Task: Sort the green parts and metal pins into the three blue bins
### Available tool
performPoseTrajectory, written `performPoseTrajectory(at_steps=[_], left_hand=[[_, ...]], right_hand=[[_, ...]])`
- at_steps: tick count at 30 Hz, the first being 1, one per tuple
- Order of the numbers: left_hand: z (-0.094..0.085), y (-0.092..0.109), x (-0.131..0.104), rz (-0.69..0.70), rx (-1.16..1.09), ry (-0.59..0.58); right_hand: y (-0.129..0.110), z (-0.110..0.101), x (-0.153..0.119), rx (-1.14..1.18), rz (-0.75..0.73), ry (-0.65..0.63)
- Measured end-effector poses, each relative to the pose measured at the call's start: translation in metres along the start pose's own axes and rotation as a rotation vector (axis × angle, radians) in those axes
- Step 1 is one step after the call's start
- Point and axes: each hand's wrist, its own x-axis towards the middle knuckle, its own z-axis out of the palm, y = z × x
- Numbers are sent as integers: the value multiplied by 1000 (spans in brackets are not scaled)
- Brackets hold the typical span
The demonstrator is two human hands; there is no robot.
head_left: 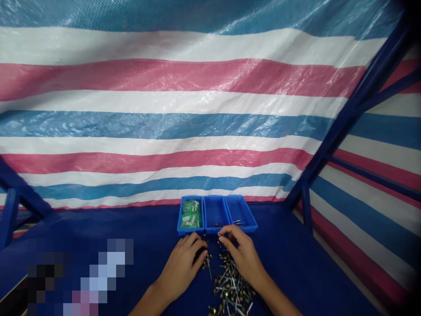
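My left hand (184,265) is on the blue tabletop, its fingers curled toward the thumb. By its fingertips lie a few metal pieces (208,262) with brass-coloured ends and thin silver shanks. What sits inside its curled fingers is hidden. My right hand (246,254) pinches a small dark, brass-coloured part between thumb and forefinger, just in front of the middle blue bin (217,211). A loose pile of similar brass-ended metal pieces (232,285) spreads below and beside my right hand, which partly covers it.
The left blue bin (179,224) holds green-and-white packets (190,214). A few small dark parts (218,224) are in the middle bin, and several silver pins (237,222) in the right bin (251,221). Striped sheeting (164,127) and blue frame bars (329,136) enclose the table.
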Motion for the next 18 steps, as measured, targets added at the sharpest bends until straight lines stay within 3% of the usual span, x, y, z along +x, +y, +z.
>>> performPoseTrajectory(at_steps=[18], left_hand=[[-1,1,0,-18,8,-45]], right_hand=[[-2,-1,1,61,58,-27]])
